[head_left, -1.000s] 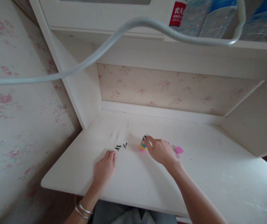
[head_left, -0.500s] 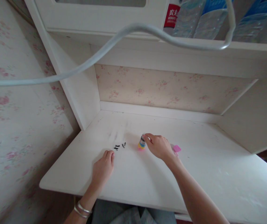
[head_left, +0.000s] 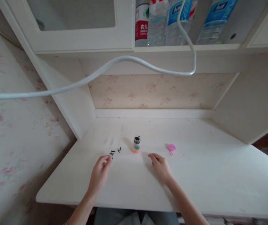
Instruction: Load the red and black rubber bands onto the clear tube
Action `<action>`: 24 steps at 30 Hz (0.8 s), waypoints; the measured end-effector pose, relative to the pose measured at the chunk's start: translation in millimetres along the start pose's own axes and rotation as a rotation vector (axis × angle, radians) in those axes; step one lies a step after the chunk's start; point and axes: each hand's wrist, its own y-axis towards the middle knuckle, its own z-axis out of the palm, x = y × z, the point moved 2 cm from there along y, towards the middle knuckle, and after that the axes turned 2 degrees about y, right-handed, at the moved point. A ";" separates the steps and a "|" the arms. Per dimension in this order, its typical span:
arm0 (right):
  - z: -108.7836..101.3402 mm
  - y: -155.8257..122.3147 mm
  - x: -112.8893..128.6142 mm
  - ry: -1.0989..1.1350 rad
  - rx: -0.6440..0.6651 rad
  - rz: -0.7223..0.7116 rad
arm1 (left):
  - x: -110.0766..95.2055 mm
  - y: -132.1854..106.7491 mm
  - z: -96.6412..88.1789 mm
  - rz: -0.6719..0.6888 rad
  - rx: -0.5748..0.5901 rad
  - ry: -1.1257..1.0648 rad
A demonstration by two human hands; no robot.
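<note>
My left hand (head_left: 101, 172) has its thumb and fingers pinched at the near edge of some small black elastic bands (head_left: 112, 152) on the white desk; whether one is between the fingertips I cannot tell. Another black band (head_left: 119, 150) lies just right of them. A small clear jar (head_left: 137, 145) stands upright and open between my hands, with black bands near its mouth and yellow and pink at its base. My right hand (head_left: 160, 167) is apart from the jar, to its right, with fingers closed and nothing visible in them. A pink lid with a loop (head_left: 171, 147) lies farther right.
The white desk (head_left: 129, 184) meets side panels left and right. A white cable (head_left: 124, 58) crosses in front of the view. Above, a shelf (head_left: 187, 48) holds several plastic bottles (head_left: 157, 23) beside a cabinet door (head_left: 77, 39).
My right hand has drawn back from the jar's mouth toward me and to the right. My left hand has turned and its fingertips have come to the black bands. The view has shifted.
</note>
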 end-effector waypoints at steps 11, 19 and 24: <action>7.6 -18.3 -11.6 -0.089 0.056 -0.123 | -108.8 54.2 64.4 0.358 0.004 -0.095; 7.5 -17.1 -13.6 -0.151 0.068 -0.139 | -102.7 56.9 88.3 0.418 0.061 0.179; 6.9 -17.2 -13.3 -0.116 0.077 -0.154 | -101.6 55.8 88.1 0.413 0.096 0.234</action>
